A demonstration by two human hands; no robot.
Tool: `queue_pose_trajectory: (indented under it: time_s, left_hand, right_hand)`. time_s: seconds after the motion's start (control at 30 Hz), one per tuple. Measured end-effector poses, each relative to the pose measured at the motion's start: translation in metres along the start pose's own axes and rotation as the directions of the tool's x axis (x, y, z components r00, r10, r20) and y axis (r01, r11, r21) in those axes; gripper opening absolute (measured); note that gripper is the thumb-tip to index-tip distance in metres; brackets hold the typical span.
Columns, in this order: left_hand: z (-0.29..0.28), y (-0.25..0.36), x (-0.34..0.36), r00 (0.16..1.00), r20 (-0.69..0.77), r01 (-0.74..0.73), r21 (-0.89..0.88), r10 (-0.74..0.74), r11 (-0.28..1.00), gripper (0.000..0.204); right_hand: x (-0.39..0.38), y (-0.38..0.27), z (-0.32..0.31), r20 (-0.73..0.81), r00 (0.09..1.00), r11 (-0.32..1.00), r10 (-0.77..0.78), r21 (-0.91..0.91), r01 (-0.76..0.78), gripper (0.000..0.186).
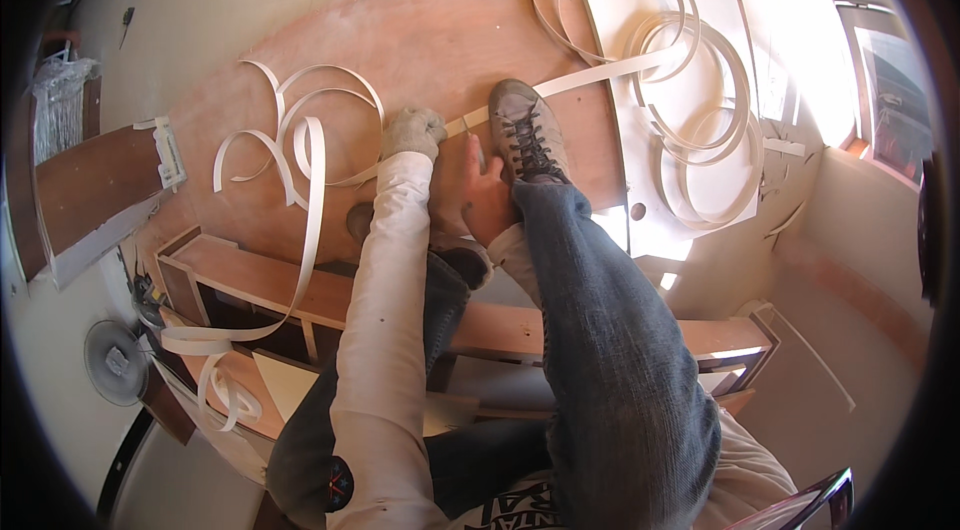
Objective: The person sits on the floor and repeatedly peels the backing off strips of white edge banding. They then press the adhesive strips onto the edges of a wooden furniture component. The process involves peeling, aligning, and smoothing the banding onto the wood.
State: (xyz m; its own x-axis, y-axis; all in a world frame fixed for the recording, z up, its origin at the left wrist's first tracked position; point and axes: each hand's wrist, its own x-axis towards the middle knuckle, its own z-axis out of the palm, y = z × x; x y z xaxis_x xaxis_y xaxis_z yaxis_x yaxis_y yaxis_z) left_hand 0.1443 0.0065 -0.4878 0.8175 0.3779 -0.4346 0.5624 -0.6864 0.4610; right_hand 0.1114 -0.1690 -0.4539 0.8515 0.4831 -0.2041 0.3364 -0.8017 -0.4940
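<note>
"Across the reddish wooden panel [450,20], how are the hands posing?"

"Left hand [415,133], gloved: reaching straight forward, fingers curling closed around the strip [580,80]. Right hand [487,195], bare: extending from behind the denim leg [610,330], index finger pointing at the strip, thumb standing apart; whether it is holding anything, I cannot tell."

"And the strip?"

"One, thin, flat, cream: running across the panel, passing beneath the brown shoe [525,125]. Further pale loops [318,160] are curling at left; coils [743,80] are lying on a white board [641,175] at right."
</note>
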Motion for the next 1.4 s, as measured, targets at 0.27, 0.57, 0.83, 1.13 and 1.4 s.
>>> queue_pose_trajectory:
  time_s: [0.27,0.57,0.83,1.13,1.4]
  left_hand:
    - [0.009,-0.008,0.0,0.997,-0.073,-0.025,0.012,0.026,1.0,0.02]
    - [0.002,0.0,-0.003,0.999,-0.035,-0.001,0.004,0.001,1.0,0.021]
    - [0.001,0.001,-0.002,0.999,0.002,0.034,0.003,-0.034,0.999,0.023]
    - [-0.001,0.003,-0.002,1.0,-0.017,-0.002,0.007,0.002,1.0,0.024]
    - [-0.004,0.006,0.0,0.999,0.03,0.03,-0.004,-0.03,1.0,0.018]
  right_hand:
    - [0.001,-0.004,0.004,-0.03,0.998,0.993,0.057,-0.103,-0.06,0.076]
    - [-0.003,-0.005,0.015,-0.094,0.992,0.958,0.087,-0.264,-0.109,0.074]
    - [-0.008,-0.004,0.012,-0.034,0.995,0.93,0.092,-0.354,-0.098,0.074]
    - [-0.009,-0.001,0.007,0.058,0.991,0.952,0.123,-0.287,-0.102,0.072]
    - [-0.013,-0.005,-0.009,0.161,0.975,0.988,0.152,-0.064,-0.143,0.078]
